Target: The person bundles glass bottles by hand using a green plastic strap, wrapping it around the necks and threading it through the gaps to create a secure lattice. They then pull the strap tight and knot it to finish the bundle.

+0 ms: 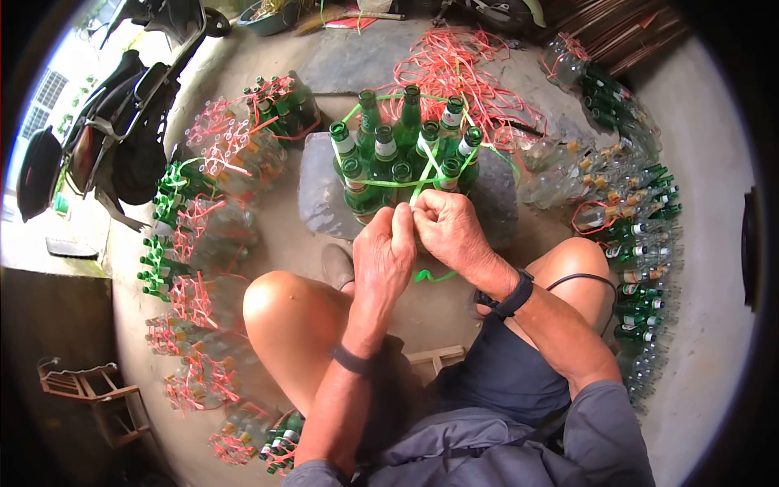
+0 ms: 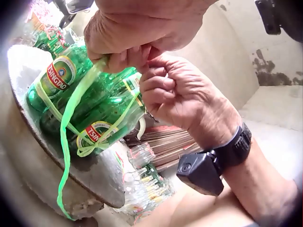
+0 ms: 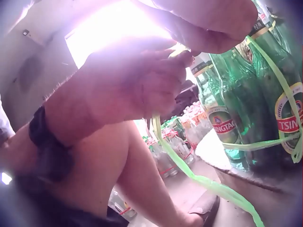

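Several green beer bottles (image 1: 385,150) stand upright in a cluster on a grey stone block (image 1: 317,183). A light green plastic strap runs round their necks and also lower down, across their labels. Just in front of the cluster, my left hand (image 1: 386,247) and my right hand (image 1: 453,231) meet, fingertips close together. Both pinch the green strap (image 2: 67,137) between curled fingers and thumb. In the right wrist view, a loose tail of the strap (image 3: 208,184) hangs below the left hand (image 3: 147,85). The fingers hide the part of the strap between them.
A heap of red strapping (image 1: 454,69) lies behind the block. Bundled bottles (image 1: 195,227) line the left side, and more bottles (image 1: 633,243) line the right wall. A motor scooter (image 1: 122,122) stands at the left, above a small wooden chair (image 1: 97,390).
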The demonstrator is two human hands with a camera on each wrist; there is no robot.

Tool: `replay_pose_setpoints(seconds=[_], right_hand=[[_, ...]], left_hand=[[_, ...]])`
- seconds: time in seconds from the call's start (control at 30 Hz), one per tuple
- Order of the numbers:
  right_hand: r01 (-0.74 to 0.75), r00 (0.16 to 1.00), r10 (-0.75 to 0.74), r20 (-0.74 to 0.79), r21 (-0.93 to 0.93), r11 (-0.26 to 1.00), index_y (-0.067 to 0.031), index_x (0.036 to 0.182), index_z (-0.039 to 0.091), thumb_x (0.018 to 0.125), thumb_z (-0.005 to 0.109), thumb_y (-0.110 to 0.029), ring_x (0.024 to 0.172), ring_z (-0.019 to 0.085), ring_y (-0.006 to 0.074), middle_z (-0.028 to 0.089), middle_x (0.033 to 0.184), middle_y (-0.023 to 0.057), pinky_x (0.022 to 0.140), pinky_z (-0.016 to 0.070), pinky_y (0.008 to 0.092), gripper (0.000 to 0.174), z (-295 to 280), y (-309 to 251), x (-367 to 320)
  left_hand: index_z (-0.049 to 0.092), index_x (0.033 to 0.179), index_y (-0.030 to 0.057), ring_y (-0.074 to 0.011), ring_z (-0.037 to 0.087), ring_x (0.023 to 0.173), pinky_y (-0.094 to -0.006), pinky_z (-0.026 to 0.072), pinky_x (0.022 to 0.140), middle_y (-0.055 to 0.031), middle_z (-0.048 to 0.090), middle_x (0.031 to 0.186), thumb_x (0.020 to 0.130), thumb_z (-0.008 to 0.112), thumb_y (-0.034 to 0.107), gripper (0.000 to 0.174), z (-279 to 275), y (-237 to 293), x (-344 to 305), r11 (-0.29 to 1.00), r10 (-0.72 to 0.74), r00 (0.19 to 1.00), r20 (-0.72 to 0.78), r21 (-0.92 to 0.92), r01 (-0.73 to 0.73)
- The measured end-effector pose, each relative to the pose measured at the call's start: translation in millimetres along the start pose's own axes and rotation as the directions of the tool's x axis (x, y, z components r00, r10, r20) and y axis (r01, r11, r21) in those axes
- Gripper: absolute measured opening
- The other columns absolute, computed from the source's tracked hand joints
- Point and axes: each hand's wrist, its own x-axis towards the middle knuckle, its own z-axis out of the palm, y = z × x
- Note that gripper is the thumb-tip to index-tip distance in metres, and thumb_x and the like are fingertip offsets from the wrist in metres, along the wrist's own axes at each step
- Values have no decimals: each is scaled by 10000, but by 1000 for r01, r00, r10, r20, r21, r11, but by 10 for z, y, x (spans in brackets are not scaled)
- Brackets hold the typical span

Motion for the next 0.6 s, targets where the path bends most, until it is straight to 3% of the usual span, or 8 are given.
replay_pose_setpoints(seconds=[0.07, 0.13, 0.17, 0.23, 0.3, 0.4, 0.47, 0.6], right_hand=[[13, 1000, -17, -24, -151, 988, 4, 809, 654, 938, 742, -100, 574, 617, 373, 662, 685, 188, 580, 516, 427, 188, -19, -72, 3], [31, 999, -34, -26, -140, 990, 3, 836, 670, 942, 741, -106, 633, 653, 408, 676, 717, 204, 592, 528, 438, 168, -26, -121, -29], [45, 999, -48, -20, -134, 990, 1, 863, 685, 945, 740, -112, 692, 689, 442, 689, 748, 220, 604, 539, 449, 150, -30, -134, -47], [56, 998, -58, -23, -103, 993, -4, 885, 699, 949, 742, -118, 737, 712, 443, 697, 765, 225, 609, 546, 460, 138, -38, -141, -54], [71, 997, -73, -26, -70, 995, -8, 908, 713, 952, 744, -125, 781, 734, 444, 706, 782, 230, 615, 553, 472, 128, -42, -138, -51], [59, 998, -59, -25, -16, 998, -18, 925, 727, 959, 749, -138, 787, 729, 452, 713, 802, 236, 624, 561, 483, 126, -46, -156, -90], [52, 998, -43, 48, -189, 981, -25, 943, 741, 960, 751, -147, 788, 724, 462, 717, 810, 238, 642, 571, 494, 124, -91, -222, -140], [158, 982, -125, 139, -251, 955, -38, 970, 758, 953, 752, -184, 770, 720, 463, 711, 800, 240, 656, 576, 504, 147, -180, -169, -197]], left_hand=[[738, 1041, -4, -470, 718, 869, -507, 556, 797, -264, 732, 894, 1100, 578, 333, 378, -27, 39, 86, 992, 93, 996, 6, 86, -93], [742, 1037, -28, -413, 740, 832, -483, 561, 796, -259, 746, 895, 1076, 601, 331, 388, -64, 64, 222, 991, 116, 993, 3, 72, -116], [732, 996, -47, -339, 710, 765, -458, 549, 750, -244, 717, 829, 1064, 609, 323, 395, -95, 87, 293, 997, 74, 992, 107, 14, -75], [722, 955, -65, -265, 680, 698, -432, 536, 704, -229, 689, 763, 1052, 618, 315, 406, -120, 201, 382, 999, 37, 976, 215, -39, -29], [702, 887, -94, -148, 588, 665, -379, 491, 630, -149, 650, 688, 1034, 633, 295, 422, -124, 294, 435, 996, 24, 958, 286, 77, -48], [707, 864, -97, -126, 584, 661, -358, 477, 596, -92, 669, 699, 1030, 650, 274, 410, -93, 219, 428, 998, -10, 958, 286, -49, 25], [716, 868, -87, -117, 578, 661, -345, 472, 592, -72, 672, 709, 1026, 654, 259, 386, -94, 193, 404, 996, -28, 957, 287, -77, 52], [737, 898, -71, -101, 576, 670, -316, 465, 595, -52, 676, 735, 1026, 651, 232, 340, -55, 109, 391, 977, -16, 961, 275, -199, 74]])
